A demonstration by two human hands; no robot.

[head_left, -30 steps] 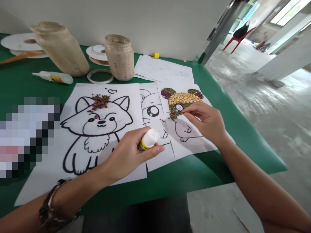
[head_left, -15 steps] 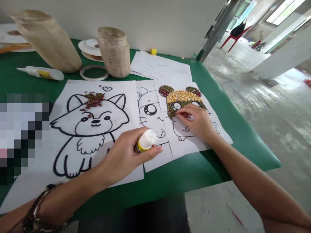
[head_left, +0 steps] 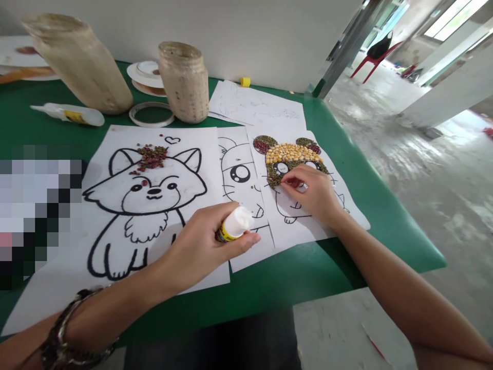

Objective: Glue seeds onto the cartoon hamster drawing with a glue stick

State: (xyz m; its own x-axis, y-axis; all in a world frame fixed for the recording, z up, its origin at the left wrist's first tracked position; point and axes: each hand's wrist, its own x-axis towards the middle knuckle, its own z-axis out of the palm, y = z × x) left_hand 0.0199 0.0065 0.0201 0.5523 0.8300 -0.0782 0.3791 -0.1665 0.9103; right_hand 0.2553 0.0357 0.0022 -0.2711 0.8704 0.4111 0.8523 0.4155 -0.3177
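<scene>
My left hand point(head_left: 204, 241) is wrapped round a white-tipped glue bottle point(head_left: 235, 224) with a yellow label, above the sheets. My right hand point(head_left: 314, 192) is pinched at the lower left of the hamster drawing's face; anything between its fingertips is too small to make out. Yellow kernels point(head_left: 295, 152) cover the hamster's forehead, with green and red beans on its ears and green ones around its eyes. On the left, a fox drawing point(head_left: 150, 205) bears a small pile of red and green beans point(head_left: 153, 157). A partly covered drawing point(head_left: 234, 187) lies between them.
Two cloudy jars point(head_left: 82, 67) point(head_left: 185, 82) stand at the back of the green table point(head_left: 277, 282). Near them are a lying glue bottle point(head_left: 73, 114), a tape ring point(head_left: 151, 114), a spool point(head_left: 146, 77), sketched papers point(head_left: 258, 107) and a yellow cap point(head_left: 245, 81).
The whole view has shifted slightly, with the table items a little farther right in the picture. Both hands keep nearly the same poses and places over the sheets.
</scene>
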